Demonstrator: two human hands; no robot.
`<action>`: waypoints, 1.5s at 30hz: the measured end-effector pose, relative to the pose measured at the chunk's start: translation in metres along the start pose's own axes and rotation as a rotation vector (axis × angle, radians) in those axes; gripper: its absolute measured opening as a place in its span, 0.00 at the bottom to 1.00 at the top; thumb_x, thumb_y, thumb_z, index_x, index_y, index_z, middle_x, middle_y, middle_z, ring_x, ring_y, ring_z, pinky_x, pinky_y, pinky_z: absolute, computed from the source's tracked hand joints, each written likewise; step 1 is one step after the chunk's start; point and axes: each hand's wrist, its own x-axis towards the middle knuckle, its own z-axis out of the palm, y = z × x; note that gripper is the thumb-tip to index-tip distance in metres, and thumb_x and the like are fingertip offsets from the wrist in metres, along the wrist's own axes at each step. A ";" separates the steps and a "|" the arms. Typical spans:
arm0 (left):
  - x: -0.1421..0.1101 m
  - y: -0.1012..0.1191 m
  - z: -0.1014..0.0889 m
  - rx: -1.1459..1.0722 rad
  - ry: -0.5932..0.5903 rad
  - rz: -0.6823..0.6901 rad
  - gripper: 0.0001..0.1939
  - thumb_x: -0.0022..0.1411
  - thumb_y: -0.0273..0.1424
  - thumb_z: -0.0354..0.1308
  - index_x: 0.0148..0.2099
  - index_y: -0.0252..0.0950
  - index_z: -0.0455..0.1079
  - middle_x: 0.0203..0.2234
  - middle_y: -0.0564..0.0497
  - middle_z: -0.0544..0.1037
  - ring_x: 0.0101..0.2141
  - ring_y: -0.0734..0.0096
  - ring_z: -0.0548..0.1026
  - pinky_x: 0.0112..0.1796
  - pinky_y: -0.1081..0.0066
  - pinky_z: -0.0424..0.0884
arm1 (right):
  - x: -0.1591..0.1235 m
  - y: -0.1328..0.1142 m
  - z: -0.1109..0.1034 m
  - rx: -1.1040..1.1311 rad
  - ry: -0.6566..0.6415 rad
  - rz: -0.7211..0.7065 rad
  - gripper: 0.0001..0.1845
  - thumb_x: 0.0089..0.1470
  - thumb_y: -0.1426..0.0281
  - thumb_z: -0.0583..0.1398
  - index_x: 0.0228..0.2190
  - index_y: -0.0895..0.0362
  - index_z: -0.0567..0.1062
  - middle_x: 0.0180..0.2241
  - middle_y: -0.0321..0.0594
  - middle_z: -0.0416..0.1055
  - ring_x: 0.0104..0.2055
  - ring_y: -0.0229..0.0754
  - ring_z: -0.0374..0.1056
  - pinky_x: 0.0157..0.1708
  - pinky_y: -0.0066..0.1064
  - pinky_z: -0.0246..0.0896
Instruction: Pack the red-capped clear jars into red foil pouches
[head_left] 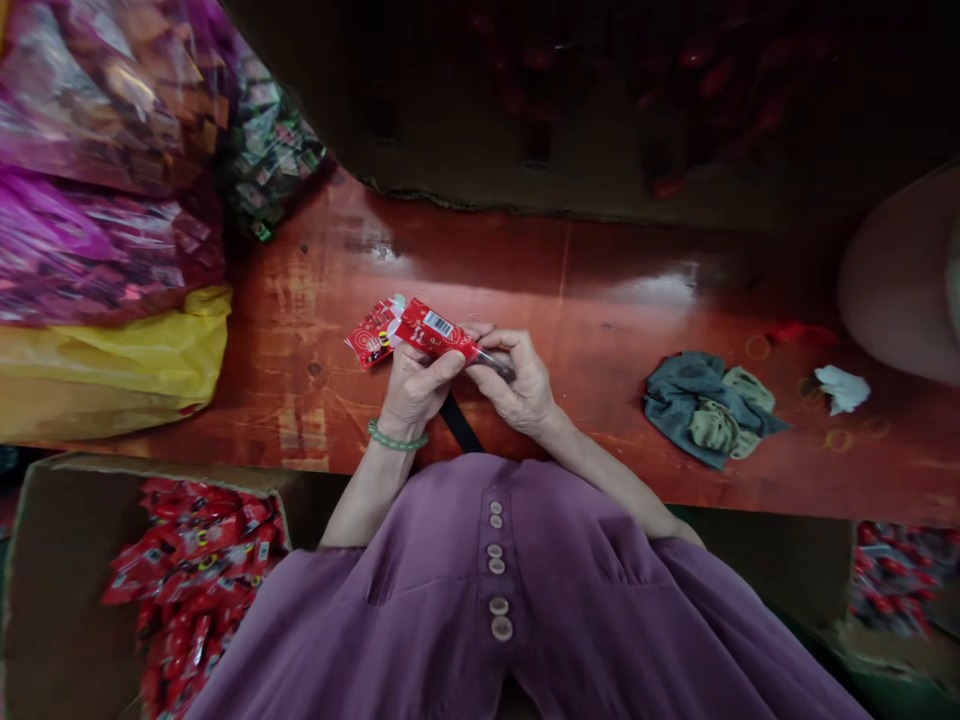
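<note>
My left hand [421,385], with a green bead bracelet [397,437] at its wrist, is closed on a red printed plastic packet [437,326] with a barcode label. My right hand [521,382] pinches the packet's lower right end, where a dark, rounded item [498,364] shows; its kind I cannot make out. More red packets [373,334] show just beyond my left fingers; whether they lie on the table or are held, I cannot tell. A black strip [460,425] runs beneath my hands toward the table's front edge.
On the reddish table [585,300], a grey-green cloth [690,405], white scrap [841,388] and rubber bands lie at right, near a pale tub [907,270]. Filled bags [105,240] stand at left. A dark carton [480,195] is behind; a box of red packets [202,560] sits lower left.
</note>
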 end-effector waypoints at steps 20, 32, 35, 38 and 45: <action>0.018 -0.012 0.002 -0.099 0.174 -0.046 0.16 0.41 0.41 0.77 0.27 0.37 0.77 0.21 0.57 0.78 0.22 0.81 0.72 0.28 0.79 0.71 | 0.022 0.007 0.016 0.143 0.158 0.030 0.21 0.62 0.51 0.55 0.46 0.53 0.65 0.35 0.35 0.72 0.30 0.33 0.69 0.33 0.28 0.69; 0.024 -0.007 -0.011 -0.200 0.195 -0.097 0.17 0.38 0.35 0.78 0.30 0.37 0.78 0.25 0.57 0.80 0.26 0.80 0.75 0.33 0.78 0.72 | 0.018 0.003 0.004 -0.021 0.006 -0.051 0.20 0.65 0.60 0.53 0.56 0.52 0.62 0.38 0.38 0.72 0.33 0.37 0.69 0.38 0.35 0.70; 0.024 -0.008 -0.012 -0.197 0.157 -0.105 0.16 0.38 0.35 0.78 0.29 0.37 0.78 0.25 0.56 0.80 0.27 0.80 0.75 0.33 0.79 0.72 | 0.017 0.006 0.005 0.007 0.027 -0.037 0.18 0.66 0.60 0.53 0.54 0.53 0.62 0.35 0.36 0.72 0.28 0.34 0.66 0.33 0.31 0.69; 0.023 -0.009 -0.010 -0.159 0.160 -0.064 0.14 0.42 0.35 0.77 0.30 0.37 0.79 0.27 0.55 0.81 0.29 0.78 0.76 0.37 0.77 0.73 | 0.017 0.010 0.007 0.034 0.060 -0.035 0.17 0.67 0.60 0.52 0.52 0.53 0.62 0.40 0.40 0.74 0.30 0.33 0.69 0.34 0.31 0.71; 0.026 -0.001 -0.012 -0.078 0.033 -0.105 0.19 0.44 0.40 0.76 0.37 0.38 0.80 0.34 0.48 0.84 0.44 0.60 0.81 0.48 0.63 0.76 | 0.019 0.013 0.001 -0.289 0.113 -0.261 0.19 0.67 0.62 0.52 0.57 0.52 0.61 0.54 0.48 0.71 0.55 0.45 0.72 0.51 0.37 0.73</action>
